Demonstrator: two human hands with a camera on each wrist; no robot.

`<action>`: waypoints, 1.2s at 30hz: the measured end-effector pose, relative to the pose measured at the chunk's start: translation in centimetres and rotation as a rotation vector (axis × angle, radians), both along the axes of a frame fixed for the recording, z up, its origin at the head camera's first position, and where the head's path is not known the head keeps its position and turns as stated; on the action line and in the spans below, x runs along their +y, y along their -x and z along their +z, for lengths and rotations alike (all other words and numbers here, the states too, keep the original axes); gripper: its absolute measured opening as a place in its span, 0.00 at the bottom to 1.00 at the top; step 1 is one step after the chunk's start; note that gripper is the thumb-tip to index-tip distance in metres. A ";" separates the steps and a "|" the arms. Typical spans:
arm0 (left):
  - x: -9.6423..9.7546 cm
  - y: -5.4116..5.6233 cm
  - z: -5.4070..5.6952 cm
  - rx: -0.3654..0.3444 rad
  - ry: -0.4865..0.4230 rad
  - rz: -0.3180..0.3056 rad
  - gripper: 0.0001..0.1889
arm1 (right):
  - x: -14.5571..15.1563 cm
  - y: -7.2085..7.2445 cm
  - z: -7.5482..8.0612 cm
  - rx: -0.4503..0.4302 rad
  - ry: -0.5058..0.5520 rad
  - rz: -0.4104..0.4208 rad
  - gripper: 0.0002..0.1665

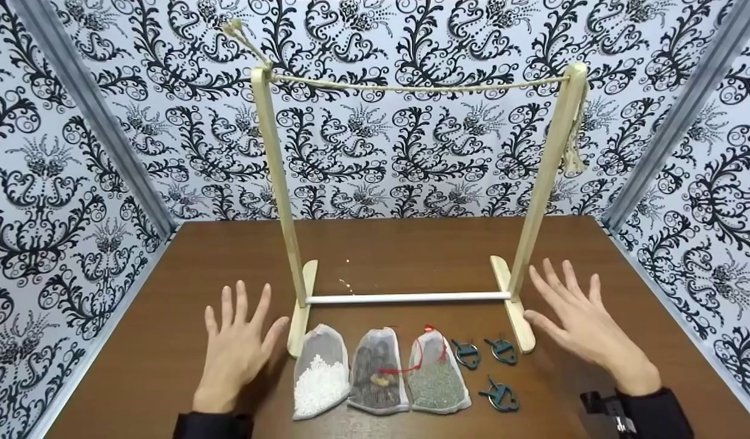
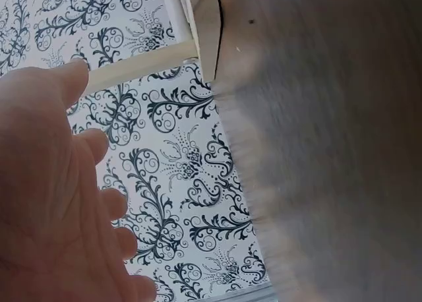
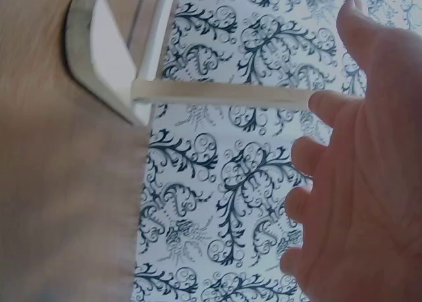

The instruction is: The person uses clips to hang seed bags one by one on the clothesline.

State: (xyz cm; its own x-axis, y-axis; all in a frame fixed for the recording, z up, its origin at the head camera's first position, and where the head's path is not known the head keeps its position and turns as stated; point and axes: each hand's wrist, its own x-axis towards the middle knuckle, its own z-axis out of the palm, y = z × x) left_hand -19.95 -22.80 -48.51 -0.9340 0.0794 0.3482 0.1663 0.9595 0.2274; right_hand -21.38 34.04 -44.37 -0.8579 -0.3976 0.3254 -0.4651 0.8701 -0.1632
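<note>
My left hand [image 1: 236, 350], fingers spread and holding nothing, is left of a wooden frame [image 1: 280, 183]. On the other side my right hand [image 1: 585, 326] has its fingers spread too, beside the frame's right foot [image 1: 514, 311]. Three mesh bags lie in a row between the hands: one with white grains [image 1: 320, 381], one with dark stones [image 1: 378, 378], one with greenish grains [image 1: 437, 381] and a red drawstring [image 1: 421, 356]. Right of them are three dark teal clips [image 1: 466, 353]. Both wrist views show an empty palm, the left [image 2: 59, 190] and the right [image 3: 369, 163].
A rope [image 1: 417, 89] is strung between the tops of the frame's posts, its loose ends hanging past them. A white rod [image 1: 408, 298] joins the posts low down. Small pale crumbs lie on the brown table [image 1: 411, 256]. Patterned walls [image 1: 375, 152] enclose the back and sides.
</note>
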 end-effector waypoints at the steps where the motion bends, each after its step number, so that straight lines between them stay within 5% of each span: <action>1: 0.1 0.0 0.1 0.010 0.002 -0.004 0.35 | -0.2 -0.1 0.1 0.017 0.006 0.020 0.45; 10: 2.0 -0.7 2.2 0.070 -0.003 -0.059 0.35 | -1.9 -0.7 0.7 0.106 0.057 0.203 0.48; 23: 8.7 -1.1 5.2 0.068 -0.066 -0.145 0.39 | -2.5 0.8 -1.4 0.266 0.013 0.466 0.30; 28: 12.3 -0.9 5.6 0.080 -0.082 -0.200 0.40 | -2.7 1.5 -2.7 0.231 -0.033 0.502 0.25; 36: 18.1 -0.7 5.2 -0.105 -0.115 -0.308 0.42 | -3.2 1.5 -4.1 0.156 -0.125 0.414 0.23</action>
State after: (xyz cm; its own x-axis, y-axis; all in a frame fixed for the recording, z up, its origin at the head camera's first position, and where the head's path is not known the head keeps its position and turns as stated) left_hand -19.26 -4.69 -43.29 -0.9034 0.3292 0.2749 0.4145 0.8348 0.3625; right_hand -22.83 30.86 -48.48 -0.5634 -0.7407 0.3659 -0.7882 0.6147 0.0306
